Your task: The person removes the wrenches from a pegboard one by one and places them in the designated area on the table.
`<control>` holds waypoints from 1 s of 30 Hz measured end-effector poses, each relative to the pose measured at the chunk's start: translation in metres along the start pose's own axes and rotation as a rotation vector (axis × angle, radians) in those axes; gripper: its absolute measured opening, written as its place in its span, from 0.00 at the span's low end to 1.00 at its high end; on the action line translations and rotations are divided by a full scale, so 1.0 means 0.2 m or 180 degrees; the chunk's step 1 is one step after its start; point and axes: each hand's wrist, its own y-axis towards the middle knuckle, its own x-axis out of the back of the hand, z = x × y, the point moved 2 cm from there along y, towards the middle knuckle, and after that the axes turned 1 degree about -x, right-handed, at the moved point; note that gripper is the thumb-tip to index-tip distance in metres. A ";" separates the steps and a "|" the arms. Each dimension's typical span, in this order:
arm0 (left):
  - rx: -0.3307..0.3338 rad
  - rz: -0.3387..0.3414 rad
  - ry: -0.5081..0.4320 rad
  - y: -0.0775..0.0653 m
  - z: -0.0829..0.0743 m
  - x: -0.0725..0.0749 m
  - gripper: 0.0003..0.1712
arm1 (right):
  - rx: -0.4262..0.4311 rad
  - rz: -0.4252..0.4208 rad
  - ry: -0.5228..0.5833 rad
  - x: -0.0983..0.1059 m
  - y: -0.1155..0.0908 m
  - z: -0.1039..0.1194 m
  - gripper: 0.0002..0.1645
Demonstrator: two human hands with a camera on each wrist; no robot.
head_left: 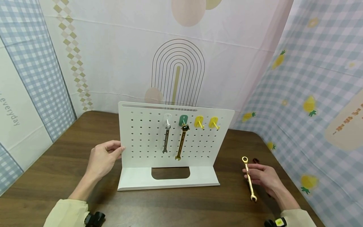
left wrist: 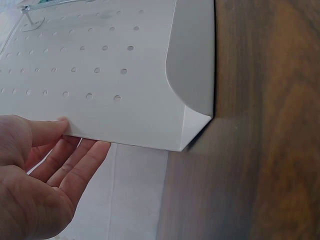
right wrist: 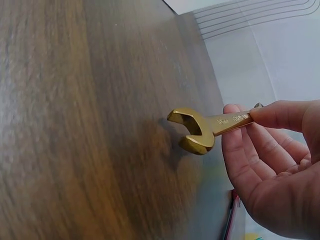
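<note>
A white pegboard stand (head_left: 141,161) stands upright on the table. My left hand (head_left: 101,160) pinches its left edge, thumb on the front face and fingers behind, as the left wrist view also shows. To the right of the board, my right hand (head_left: 265,179) holds a gold combination wrench (head_left: 249,181) between thumb and fingers. Its open end (right wrist: 197,131) points away from the palm in the right wrist view. On the board, a small silver wrench (head_left: 166,140) hangs from a clear hook, and a darker gold wrench (head_left: 181,143) from a green hook (head_left: 183,119).
Two yellow hooks (head_left: 199,121) on the board's right side hold nothing. A dark red object (head_left: 256,160) lies partly hidden behind my right hand. The brown wooden table (head_left: 158,206) is bordered by patterned cloth (head_left: 124,63) at the back and sides.
</note>
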 end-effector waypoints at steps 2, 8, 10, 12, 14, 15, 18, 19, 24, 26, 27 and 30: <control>0.0004 -0.0003 -0.0001 0.00 0.00 0.00 0.13 | -0.0010 -0.0005 -0.0011 0.01 0.00 0.00 0.32; -0.0006 -0.0015 -0.0023 0.00 0.00 0.00 0.13 | -0.0071 -0.0051 -0.0083 0.02 0.00 -0.01 0.33; -0.0027 -0.0019 -0.0033 0.00 0.00 0.00 0.12 | -0.0093 -0.0069 -0.0109 0.03 0.00 -0.02 0.33; -0.0047 -0.0023 -0.0041 0.00 0.00 0.00 0.12 | -0.0100 -0.0072 -0.0139 0.03 0.01 -0.02 0.33; -0.0058 -0.0024 -0.0045 0.00 0.00 0.00 0.12 | -0.0108 -0.0084 -0.0151 0.04 0.01 -0.02 0.33; -0.0060 -0.0027 -0.0043 0.00 0.00 0.00 0.11 | -0.0113 -0.0092 -0.0154 0.04 0.01 -0.02 0.32; -0.0056 -0.0031 -0.0038 0.00 0.00 0.00 0.11 | -0.0117 -0.0095 -0.0180 0.05 0.01 -0.03 0.32; -0.0055 -0.0031 -0.0036 0.00 0.00 0.00 0.11 | -0.0123 -0.0101 -0.0192 0.05 0.02 -0.03 0.32; -0.0046 -0.0027 -0.0031 0.00 0.00 0.00 0.11 | -0.0138 -0.0109 -0.0209 0.06 0.02 -0.04 0.32; -0.0047 -0.0026 -0.0031 0.00 0.00 0.00 0.11 | -0.0150 -0.0112 -0.0196 0.06 0.03 -0.05 0.32; -0.0048 -0.0024 -0.0033 0.00 0.00 0.00 0.11 | -0.0155 -0.0116 -0.0188 0.07 0.03 -0.05 0.31; -0.0054 -0.0024 -0.0033 0.00 0.00 0.00 0.11 | -0.0161 -0.0123 -0.0199 0.07 0.03 -0.05 0.31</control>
